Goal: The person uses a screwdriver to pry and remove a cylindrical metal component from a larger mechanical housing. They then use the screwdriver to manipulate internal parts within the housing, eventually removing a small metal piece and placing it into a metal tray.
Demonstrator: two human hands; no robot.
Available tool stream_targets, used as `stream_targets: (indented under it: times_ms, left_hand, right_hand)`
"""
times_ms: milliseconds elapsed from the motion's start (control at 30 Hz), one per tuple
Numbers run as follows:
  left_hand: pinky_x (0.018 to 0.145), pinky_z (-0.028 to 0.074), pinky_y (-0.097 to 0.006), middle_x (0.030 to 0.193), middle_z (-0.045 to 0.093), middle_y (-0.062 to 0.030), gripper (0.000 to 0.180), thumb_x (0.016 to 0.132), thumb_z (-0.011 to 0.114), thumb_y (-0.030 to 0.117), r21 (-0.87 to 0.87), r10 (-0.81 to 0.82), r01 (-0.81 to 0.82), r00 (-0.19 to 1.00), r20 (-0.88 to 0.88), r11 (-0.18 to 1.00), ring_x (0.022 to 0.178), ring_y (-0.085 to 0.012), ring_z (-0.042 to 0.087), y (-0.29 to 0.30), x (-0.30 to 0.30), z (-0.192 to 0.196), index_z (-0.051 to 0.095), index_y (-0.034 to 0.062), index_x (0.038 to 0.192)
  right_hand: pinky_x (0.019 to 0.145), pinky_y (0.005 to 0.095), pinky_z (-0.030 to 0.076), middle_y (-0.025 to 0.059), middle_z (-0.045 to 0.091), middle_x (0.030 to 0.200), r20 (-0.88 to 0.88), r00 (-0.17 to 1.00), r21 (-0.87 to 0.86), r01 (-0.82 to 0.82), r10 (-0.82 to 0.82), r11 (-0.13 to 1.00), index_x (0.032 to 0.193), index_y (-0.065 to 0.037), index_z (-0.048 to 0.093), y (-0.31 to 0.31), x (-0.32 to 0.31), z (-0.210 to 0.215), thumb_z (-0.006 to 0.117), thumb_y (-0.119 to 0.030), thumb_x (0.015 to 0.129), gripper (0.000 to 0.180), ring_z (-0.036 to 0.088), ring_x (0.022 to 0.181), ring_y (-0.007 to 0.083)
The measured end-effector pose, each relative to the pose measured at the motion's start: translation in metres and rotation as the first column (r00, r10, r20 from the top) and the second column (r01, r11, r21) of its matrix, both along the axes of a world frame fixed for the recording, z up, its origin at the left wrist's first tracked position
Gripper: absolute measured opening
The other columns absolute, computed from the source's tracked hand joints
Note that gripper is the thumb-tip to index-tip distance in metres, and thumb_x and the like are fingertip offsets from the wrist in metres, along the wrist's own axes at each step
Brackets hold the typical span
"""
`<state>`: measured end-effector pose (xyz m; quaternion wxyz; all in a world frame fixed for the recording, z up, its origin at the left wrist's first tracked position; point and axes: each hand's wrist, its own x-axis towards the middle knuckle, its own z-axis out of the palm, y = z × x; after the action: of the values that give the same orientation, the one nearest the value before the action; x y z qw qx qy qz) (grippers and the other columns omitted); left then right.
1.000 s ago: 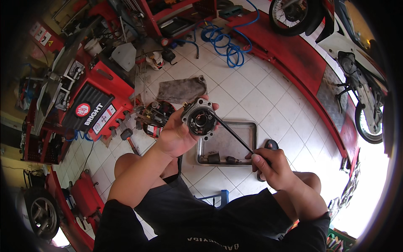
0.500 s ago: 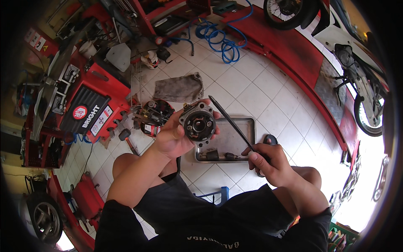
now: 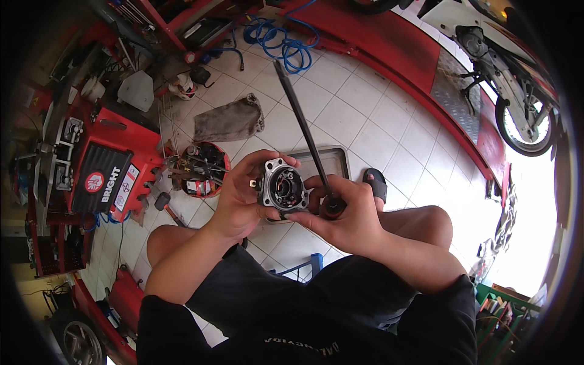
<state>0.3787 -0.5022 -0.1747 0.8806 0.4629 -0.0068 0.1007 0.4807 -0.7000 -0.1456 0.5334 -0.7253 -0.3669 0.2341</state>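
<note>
My left hand point(image 3: 238, 198) grips a round metal housing point(image 3: 267, 193) by its left side. The housing has a flange with bolt holes, and its open, ringed face is tilted toward the right. My right hand point(image 3: 350, 213) holds a long screwdriver point(image 3: 302, 125); its dark shaft points up and away, and its red and black handle sits within the curled fingers. The right thumb and fingertips also touch the housing's right edge. Beneath both hands lies a metal tray point(image 3: 347, 170), mostly hidden by them.
A grey rag point(image 3: 226, 120) lies on the tiles beyond a red bowl of tools point(image 3: 204, 173). Nearby are a hammer point(image 3: 169, 208) and a red machine point(image 3: 115, 155). Blue hose point(image 3: 280, 41) coils beside a long red ramp point(image 3: 389, 52). A motorcycle point(image 3: 486, 58) stands far right.
My right hand has moved left to the housing, and the screwdriver has swung more upright. The housing has turned toward the right in my left hand. The whole view has shifted slightly.
</note>
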Motion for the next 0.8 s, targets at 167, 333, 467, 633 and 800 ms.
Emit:
stream_targets:
  times_ms: [167, 333, 467, 633, 800]
  left_hand:
    - [0.114, 0.046, -0.045, 0.143, 0.056, -0.0189, 0.092, 0.066, 0.096, 0.007, 0.143, 0.069, -0.064, 0.997, -0.031, 0.988, 0.134, -0.0315, 0.055, 0.002, 0.002, -0.005, 0.048, 0.0055, 0.144]
    - [0.106, 0.047, -0.04, 0.14, 0.063, -0.0157, 0.083, 0.062, 0.096, 0.001, 0.555, 0.097, -0.165, 0.984, 0.15, 0.815, 0.133, -0.0271, 0.058, 0.018, 0.004, -0.005, 0.058, 0.0051, 0.135]
    - [0.094, 0.047, -0.034, 0.135, 0.067, -0.0145, 0.077, 0.06, 0.097, 0.003, 0.646, 0.094, -0.197, 0.977, 0.19, 0.737, 0.124, -0.0238, 0.062, 0.025, 0.0, -0.008, 0.063, 0.0052, 0.13]
    - [0.09, 0.046, -0.033, 0.131, 0.069, -0.0135, 0.075, 0.061, 0.096, 0.003, 0.653, 0.106, -0.217, 0.973, 0.206, 0.725, 0.12, -0.0219, 0.063, 0.024, 0.0, -0.009, 0.064, 0.0055, 0.128]
    - [0.089, 0.047, -0.033, 0.131, 0.069, -0.0138, 0.076, 0.06, 0.097, 0.004, 0.652, 0.113, -0.223, 0.972, 0.206, 0.725, 0.12, -0.0219, 0.063, 0.025, 0.0, -0.01, 0.064, 0.0055, 0.128]
  right_hand:
    - [0.053, 0.021, 0.044, -0.0013, 0.064, 0.065, 0.069, 0.995, 0.033, 0.074, -0.076, 0.997, 0.105, 0.001, 0.074, -0.002, 0.01, 0.001, 0.093, -0.013, 0.075, 0.038, 0.055, 0.056, 0.0025]
    - [0.051, 0.0213, 0.044, -0.001, 0.063, 0.062, 0.229, 0.971, 0.085, 0.049, -0.067, 0.995, 0.1, -0.001, 0.078, -0.009, 0.024, 0.0, 0.093, -0.009, 0.072, 0.033, 0.055, 0.053, 0.0034]
    - [0.05, 0.0214, 0.043, -0.0019, 0.062, 0.061, 0.28, 0.959, 0.073, 0.019, -0.038, 0.997, 0.1, -0.002, 0.079, -0.011, 0.025, 0.002, 0.093, -0.009, 0.069, 0.035, 0.053, 0.051, 0.005]
    - [0.049, 0.0215, 0.042, -0.0022, 0.061, 0.062, 0.287, 0.957, 0.083, 0.013, -0.037, 0.996, 0.101, -0.002, 0.078, -0.011, 0.025, 0.002, 0.093, -0.009, 0.069, 0.036, 0.052, 0.051, 0.005]
    - [0.049, 0.0213, 0.042, -0.002, 0.062, 0.062, 0.236, 0.971, 0.054, 0.022, -0.035, 0.998, 0.101, -0.001, 0.078, -0.012, 0.024, 0.006, 0.093, -0.009, 0.07, 0.035, 0.052, 0.051, 0.0039]
